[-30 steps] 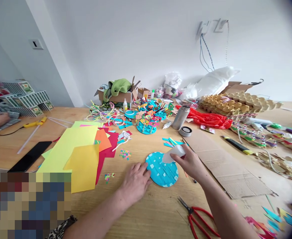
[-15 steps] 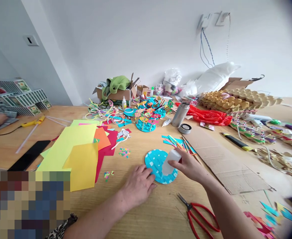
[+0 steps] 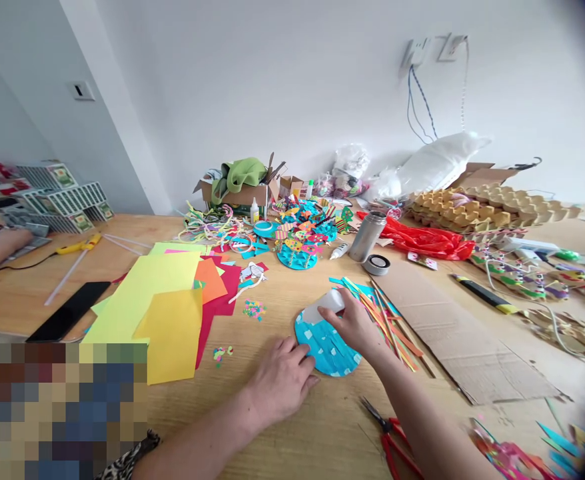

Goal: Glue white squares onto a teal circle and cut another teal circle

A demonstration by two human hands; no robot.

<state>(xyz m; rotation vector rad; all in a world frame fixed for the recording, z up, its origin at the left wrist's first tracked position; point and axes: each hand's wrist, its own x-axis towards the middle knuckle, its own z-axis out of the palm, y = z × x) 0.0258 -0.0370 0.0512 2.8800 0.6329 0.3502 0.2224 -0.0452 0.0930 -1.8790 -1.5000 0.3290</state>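
Observation:
A round blue disc (image 3: 330, 353) dotted with small pale squares lies flat on the wooden table. My left hand (image 3: 285, 373) rests at its left edge, fingers stretched out and lying flat, fingertips at the rim. In my right hand (image 3: 350, 323) is a white, semi-clear bottle (image 3: 322, 307), tilted over the upper left part of the disc; its tip is hard to make out. Just right of the disc lie thin coloured paper strips (image 3: 390, 327). Below it are red-handled pliers (image 3: 390, 430), partly covered by my right forearm.
Yellow paper sheets (image 3: 167, 333) and a black phone (image 3: 67, 312) lie on the left. A steel flask (image 3: 367, 237), its lid (image 3: 376, 265) and a cardboard sheet (image 3: 462, 327) are on the right. Paper decorations (image 3: 302, 233) stand behind. Another person's hand (image 3: 7, 243) is at far left.
My right hand has moved the bottle from the disc's right side to its upper left. My left hand stays at the rim. The whole view has shifted slightly.

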